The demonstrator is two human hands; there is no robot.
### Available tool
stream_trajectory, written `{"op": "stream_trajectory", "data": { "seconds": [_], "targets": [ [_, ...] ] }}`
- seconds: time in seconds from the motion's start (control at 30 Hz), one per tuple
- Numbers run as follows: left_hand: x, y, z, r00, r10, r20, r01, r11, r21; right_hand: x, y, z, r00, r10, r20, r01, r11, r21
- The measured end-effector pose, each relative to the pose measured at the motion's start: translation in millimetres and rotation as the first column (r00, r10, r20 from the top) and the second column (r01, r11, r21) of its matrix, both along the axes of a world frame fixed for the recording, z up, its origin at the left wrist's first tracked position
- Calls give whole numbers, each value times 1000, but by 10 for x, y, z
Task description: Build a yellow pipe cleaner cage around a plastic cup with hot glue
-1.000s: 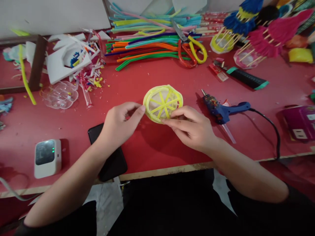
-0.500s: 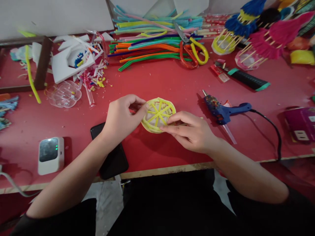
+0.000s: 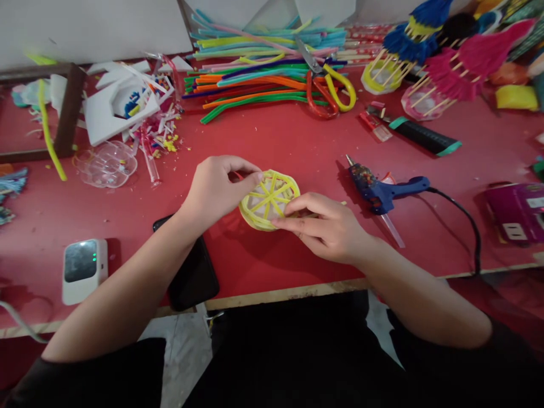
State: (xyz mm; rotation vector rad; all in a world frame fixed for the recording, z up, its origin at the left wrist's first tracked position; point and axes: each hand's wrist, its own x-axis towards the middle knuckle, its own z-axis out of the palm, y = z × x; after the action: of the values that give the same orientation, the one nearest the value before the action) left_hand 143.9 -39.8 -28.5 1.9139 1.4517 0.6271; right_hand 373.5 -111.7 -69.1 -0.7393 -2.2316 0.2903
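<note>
- Two bare hands work on one yellow spoked disc (image 3: 270,198), which is in front of the person, above the middle of the red table (image 3: 238,133).
- The left hand (image 3: 225,187) pinches the disc's upper left rim between thumb and fingers.
- The right hand (image 3: 327,226) pinches its lower right rim in the same way; whether the underside touches the table is hard to tell.
- One blue glue gun (image 3: 380,190) lies right of the right hand, its black cord running toward the table's edge.
- One black phone (image 3: 198,277) lies partly under the left forearm; one white device (image 3: 85,272) with two green lights sits left of it.
- One pair of scissors (image 3: 311,59) rests on a heap of many coloured fuzzy sticks (image 3: 255,82).
- Two stick models, one blue (image 3: 410,42) and one pink (image 3: 461,65), stand at the far right.
- One white foam board (image 3: 101,122) has an angular opening with blue and yellow bits inside.
- One clear lobed tray (image 3: 106,164) holds a few small crumbs.
- One brown frame (image 3: 70,113) encloses pale scraps.
</note>
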Motion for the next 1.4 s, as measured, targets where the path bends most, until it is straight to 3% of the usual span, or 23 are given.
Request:
{"op": "stream_trajectory", "data": {
  "seconds": [0.5,0.63,0.83,1.0,1.13,1.3,1.4],
  "targets": [
    [75,-24,-49,995,-42,-85,60,973,222,2,10,34,1000,19,9,-19,1000,4],
    [96,16,-71,999,-26,-30,30,989,145,3,8,16,1000,14,4,-14,1000,2],
    [146,94,-101,976,70,204,-38,987,-159,9,8,-1,1000,15,3,-15,1000,0],
    [166,105,-105,966,111,233,-62,976,-208,4,16,16,1000,15,-3,-15,1000,8],
    [119,74,-143,976,65,208,-42,993,-109,-3,17,27,1000,13,22,-14,999,34],
    [7,-143,-111,965,73,253,-129,969,211,-31,9,0,999,-37,-3,37,998,47],
    [-30,-385,-41,987,-85,135,32,935,354,-58,-5,4,996,-79,-35,80,996,35]
  ]
}}
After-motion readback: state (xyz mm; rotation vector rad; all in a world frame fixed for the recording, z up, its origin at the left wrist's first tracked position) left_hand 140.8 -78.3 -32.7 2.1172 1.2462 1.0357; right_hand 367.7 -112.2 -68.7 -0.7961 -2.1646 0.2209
